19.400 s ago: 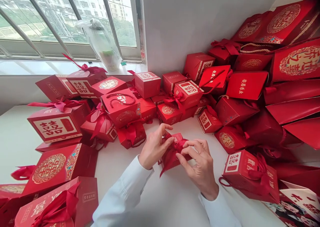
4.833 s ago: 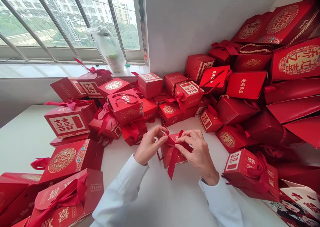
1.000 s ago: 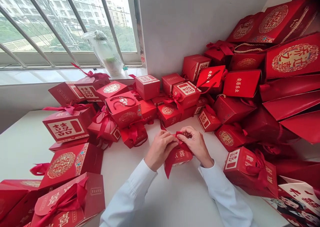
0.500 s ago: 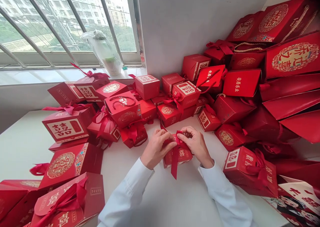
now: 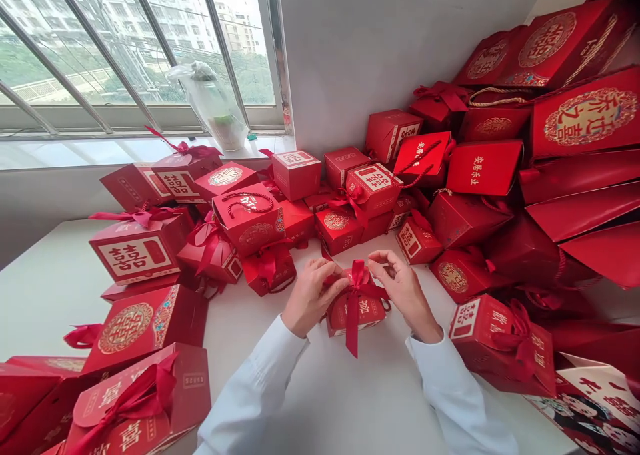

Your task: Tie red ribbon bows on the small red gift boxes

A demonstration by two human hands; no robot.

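Observation:
A small red gift box (image 5: 340,316) with gold and white lettering sits on the white table between my hands. Its red ribbon (image 5: 353,315) is crossed on top, with one loop standing up and a tail hanging down the front. My left hand (image 5: 315,291) is closed in a pinch on the ribbon at the box's upper left; the pinched end is mostly hidden by the fingers. Just right of the loop, my right hand (image 5: 400,288) has its fingers curled, thumb and forefinger slightly apart, with nothing visible between them.
Red gift boxes with ribbon bows crowd the table (image 5: 250,335), such as a large bowed box (image 5: 187,401) at front left and another box (image 5: 500,341) at right. Large red bags (image 5: 585,121) fill the right side. A plastic-wrapped cup (image 5: 223,125) stands on the windowsill.
My right hand has let go of the ribbon and moved a little right. The loop now stands up in sight. My left hand keeps its pinch at the left.

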